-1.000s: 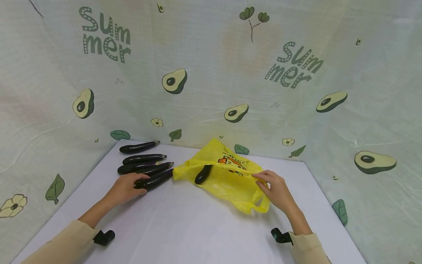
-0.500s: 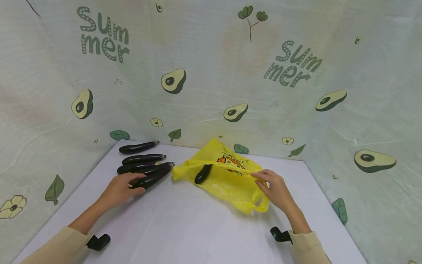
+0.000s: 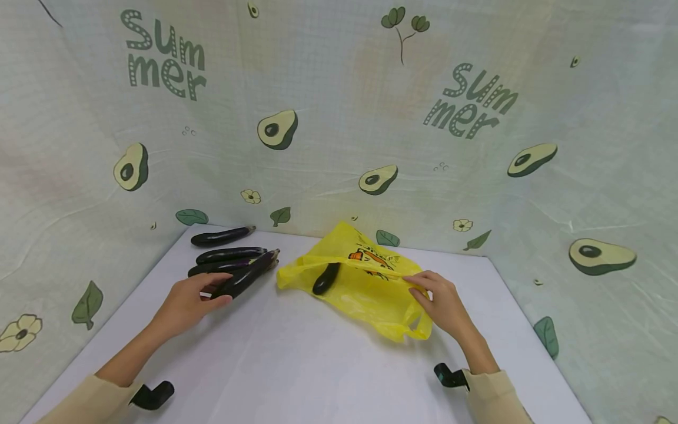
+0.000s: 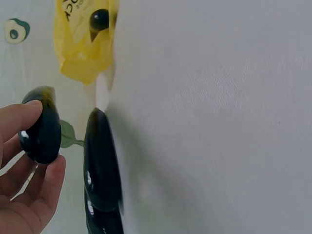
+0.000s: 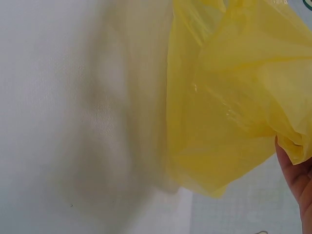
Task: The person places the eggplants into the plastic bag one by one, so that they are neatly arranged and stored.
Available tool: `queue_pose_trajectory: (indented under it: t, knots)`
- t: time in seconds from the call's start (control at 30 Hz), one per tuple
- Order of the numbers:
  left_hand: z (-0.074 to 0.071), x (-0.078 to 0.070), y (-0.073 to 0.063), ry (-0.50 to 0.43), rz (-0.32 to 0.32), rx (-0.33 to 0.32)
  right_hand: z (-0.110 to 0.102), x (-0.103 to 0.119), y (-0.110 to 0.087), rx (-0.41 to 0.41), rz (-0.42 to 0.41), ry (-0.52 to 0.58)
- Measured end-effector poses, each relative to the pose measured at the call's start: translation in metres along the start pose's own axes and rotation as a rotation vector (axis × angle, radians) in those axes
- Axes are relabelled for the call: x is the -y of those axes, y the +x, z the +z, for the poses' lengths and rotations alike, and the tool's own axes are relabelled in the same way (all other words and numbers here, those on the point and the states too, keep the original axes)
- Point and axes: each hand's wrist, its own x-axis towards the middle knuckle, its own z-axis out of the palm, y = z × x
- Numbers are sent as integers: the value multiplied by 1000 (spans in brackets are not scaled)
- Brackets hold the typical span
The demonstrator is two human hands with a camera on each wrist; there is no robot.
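Pinching one eggplant (image 3: 246, 275), the left hand (image 3: 182, 303) has it left of the yellow bag (image 3: 365, 294), long axis slanting far and right, while the right hand (image 3: 442, 300) pinches the bag's right side.

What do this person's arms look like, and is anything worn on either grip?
The left sleeve and right sleeve are beige, with no pattern showing. A bent black piece juts out beside each. The left grip and right grip wear no gloves.
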Motion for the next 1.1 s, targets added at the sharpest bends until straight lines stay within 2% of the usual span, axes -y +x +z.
queue_pose_trajectory:
  t: [0.4,0.73,0.93,1.1]
  knots:
    - [4,-13,-3,-6,29,-10,0,1,1,11,12,12]
    - [8,-19,-5,-19,22,3,-3,-1,-1,111,-19,61]
    - [11,-19,-4,-23,25,5,-5,-1,0,134,-53,117]
    - [12,-19,-4,-23,29,2,-6,1,-1,181,-50,113]
